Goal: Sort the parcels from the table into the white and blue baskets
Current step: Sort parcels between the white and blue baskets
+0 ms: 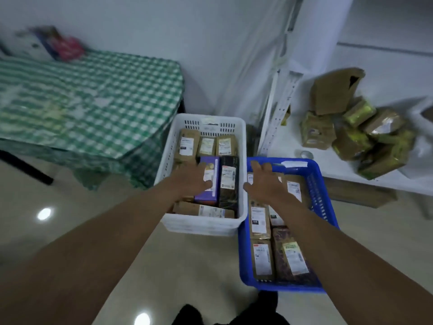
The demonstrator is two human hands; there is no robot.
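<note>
Brown paper parcels with white labels are packed into both baskets on the floor, plus a purple box and a black box in the white slotted plastic basket. The blue plastic basket sits touching its right side. Left hand hovers over the purple box, fingers loose and spread, holding nothing. Right hand reaches over the blue one, fingers straight and apart. Green checked tablecloth table sits off left, with a heap of brown boxes on a white shelf to the right.
</note>
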